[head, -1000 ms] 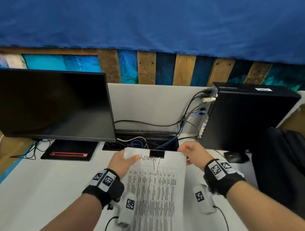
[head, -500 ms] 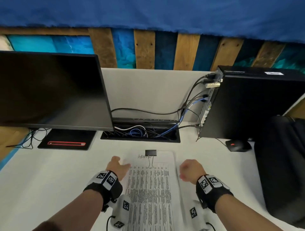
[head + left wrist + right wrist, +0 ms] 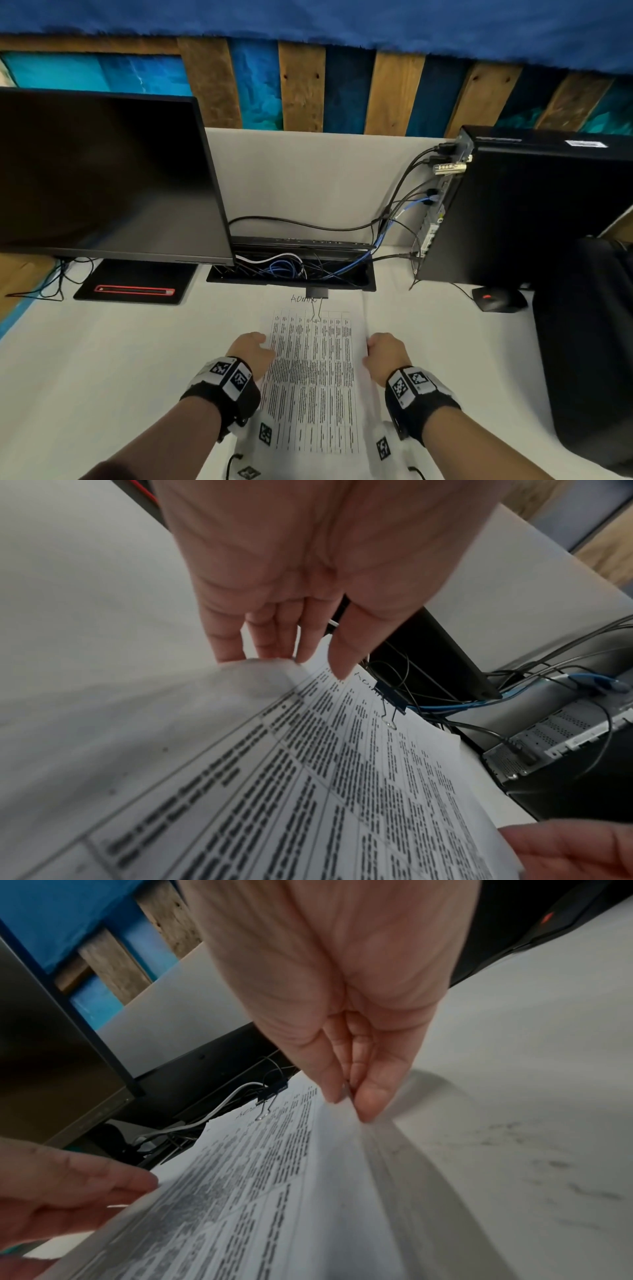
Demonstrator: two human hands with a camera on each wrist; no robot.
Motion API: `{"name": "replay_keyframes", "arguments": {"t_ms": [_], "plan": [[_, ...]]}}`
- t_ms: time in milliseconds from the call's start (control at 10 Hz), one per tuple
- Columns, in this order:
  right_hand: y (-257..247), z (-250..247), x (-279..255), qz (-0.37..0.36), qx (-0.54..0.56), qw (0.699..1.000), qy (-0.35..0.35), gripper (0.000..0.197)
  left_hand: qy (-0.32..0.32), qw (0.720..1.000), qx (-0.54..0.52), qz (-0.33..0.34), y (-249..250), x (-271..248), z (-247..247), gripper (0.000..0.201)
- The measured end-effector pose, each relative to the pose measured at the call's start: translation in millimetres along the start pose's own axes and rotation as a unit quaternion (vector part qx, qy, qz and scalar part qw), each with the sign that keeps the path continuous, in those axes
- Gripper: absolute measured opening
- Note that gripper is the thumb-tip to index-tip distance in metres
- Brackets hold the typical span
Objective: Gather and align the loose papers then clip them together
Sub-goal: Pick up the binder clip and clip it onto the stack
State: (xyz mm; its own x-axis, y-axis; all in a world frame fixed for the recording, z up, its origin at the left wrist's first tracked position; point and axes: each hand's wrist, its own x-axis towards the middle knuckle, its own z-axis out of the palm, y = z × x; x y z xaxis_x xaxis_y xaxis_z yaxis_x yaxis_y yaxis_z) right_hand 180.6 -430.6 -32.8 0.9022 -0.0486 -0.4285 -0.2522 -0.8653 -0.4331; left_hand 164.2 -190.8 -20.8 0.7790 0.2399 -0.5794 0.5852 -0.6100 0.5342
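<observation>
A stack of printed papers (image 3: 311,377) lies lengthwise on the white desk in front of me. A black binder clip (image 3: 317,292) bites the middle of its far edge, with a wire handle folded onto the top sheet. My left hand (image 3: 251,346) holds the stack's left edge. In the left wrist view that edge of the papers (image 3: 342,791) curls up against the fingers, with the thumb over the page and the clip (image 3: 390,699) beyond. My right hand (image 3: 382,349) pinches the right edge of the papers (image 3: 257,1191) between thumb and fingers (image 3: 368,1104), lifting it slightly.
A dark monitor (image 3: 102,178) stands at the left on its base (image 3: 133,284). A black computer tower (image 3: 531,212) stands at the right, with a mouse (image 3: 498,298) before it. An open cable tray (image 3: 291,270) lies just behind the papers. A dark bulk (image 3: 589,342) borders the desk's right side.
Both hands left the clipped far edge, drew back toward me, and now hold the stack's side edges at mid-length. The clip stays on the papers.
</observation>
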Motion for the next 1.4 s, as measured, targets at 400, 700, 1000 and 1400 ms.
{"name": "replay_keyframes", "arguments": {"t_ms": [400, 700, 1000, 1400], "plan": [[0.7, -1.3, 0.2, -0.011, 0.009, 1.000, 0.000, 0.026, -0.006, 1.000, 0.003, 0.009, -4.2, 0.8, -1.5, 0.053], [4.3, -4.3, -8.2, 0.009, 0.010, 0.997, -0.081, 0.023, -0.027, 0.999, 0.042, -0.010, -20.7, -4.2, -5.8, 0.060], [-0.4, -2.0, -14.8, 0.001, -0.050, 0.996, -0.078, 0.019, -0.030, 0.997, 0.074, 0.013, -22.0, -10.2, -3.9, 0.061], [-11.9, -21.1, -25.6, 0.018, -0.065, 0.995, -0.078, 0.024, 0.038, 0.992, 0.101, 0.070, -13.6, -21.6, -24.5, 0.041]]}}
